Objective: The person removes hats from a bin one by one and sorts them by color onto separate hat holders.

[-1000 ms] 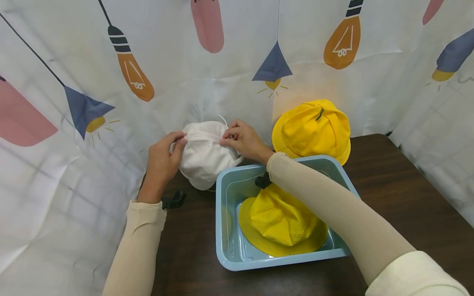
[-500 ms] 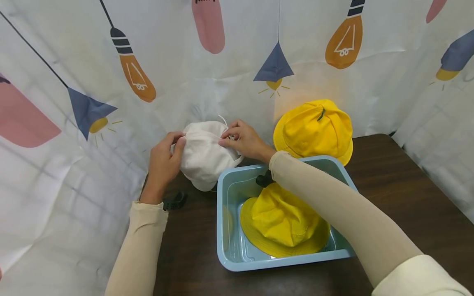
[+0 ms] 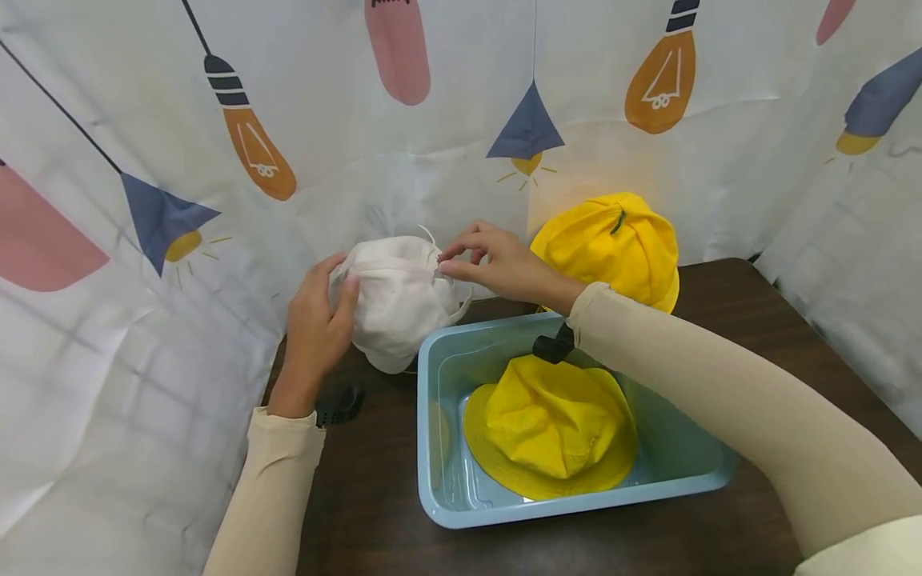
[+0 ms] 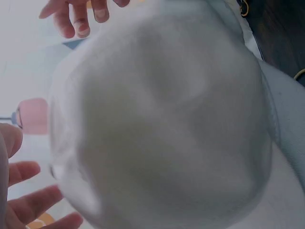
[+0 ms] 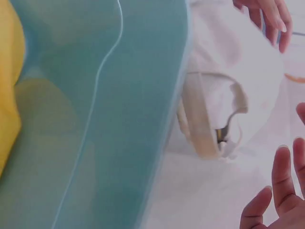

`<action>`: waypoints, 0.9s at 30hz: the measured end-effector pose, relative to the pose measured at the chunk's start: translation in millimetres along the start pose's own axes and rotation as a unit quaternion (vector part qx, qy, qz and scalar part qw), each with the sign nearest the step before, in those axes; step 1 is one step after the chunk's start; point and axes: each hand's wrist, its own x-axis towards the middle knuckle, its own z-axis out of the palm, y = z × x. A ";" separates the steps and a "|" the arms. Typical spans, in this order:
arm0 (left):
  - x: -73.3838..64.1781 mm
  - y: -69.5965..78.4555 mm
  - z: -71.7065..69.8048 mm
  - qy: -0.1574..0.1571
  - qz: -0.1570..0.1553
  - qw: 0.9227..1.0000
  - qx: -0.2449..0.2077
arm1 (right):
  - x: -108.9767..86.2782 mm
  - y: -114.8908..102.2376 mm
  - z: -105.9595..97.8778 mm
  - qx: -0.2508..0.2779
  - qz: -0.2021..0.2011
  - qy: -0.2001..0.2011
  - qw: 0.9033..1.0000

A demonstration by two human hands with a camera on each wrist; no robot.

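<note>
A white cap lies against the fabric wall, left of the blue tub. Its back strap and a dark buckle piece show in the right wrist view. My left hand is at the cap's left side, thumb and fingers mostly straight; in the left wrist view its spread fingers come close to the cap's edge. My right hand is just off the cap's right side. In the right wrist view its fingers stand apart with nothing between them.
The blue tub sits on a dark wooden table and holds a yellow bucket hat. A second yellow hat lies behind the tub. White printed fabric encloses the back and sides.
My right hand has come off the white cap and drawn back to the right. My left hand has loosened from the cap's edge and lies along its left side.
</note>
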 end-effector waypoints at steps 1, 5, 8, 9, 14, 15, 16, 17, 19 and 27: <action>-1.0 2.4 -0.8 0.007 0.004 1.000 0.004 | -3.9 -1.0 -2.4 -0.004 -0.002 -0.002 1.000; -5.4 15.3 -5.6 0.033 0.022 0.999 0.004 | -21.3 -3.6 -10.8 -0.020 -0.026 0.002 0.999; -8.8 25.5 -8.5 0.048 0.046 0.998 -0.008 | -35.0 -3.5 -15.1 -0.041 -0.053 0.014 0.998; -10.0 28.9 -9.5 0.050 0.055 0.997 -0.011 | -39.4 -3.2 -16.2 -0.047 -0.061 0.018 0.997; -19.8 42.7 -13.1 0.042 0.080 0.996 -0.024 | -60.1 0.1 -19.3 -0.072 -0.073 0.032 0.994; -22.6 45.5 -13.7 0.038 0.079 0.996 -0.026 | -63.9 1.1 -19.6 -0.078 -0.073 0.033 0.994; -25.8 48.0 -14.1 0.033 0.078 0.996 -0.028 | -67.8 2.0 -19.8 -0.083 -0.071 0.033 0.993; -29.2 50.3 -14.3 0.028 0.075 0.996 -0.028 | -71.5 3.0 -19.9 -0.088 -0.069 0.034 0.993; -36.3 54.3 -14.1 0.013 0.070 0.997 -0.028 | -78.5 4.6 -19.5 -0.099 -0.064 0.034 0.993; -65.3 59.5 -4.5 -0.069 0.063 0.996 -0.015 | -103.7 7.2 -18.5 -0.121 -0.036 0.037 0.991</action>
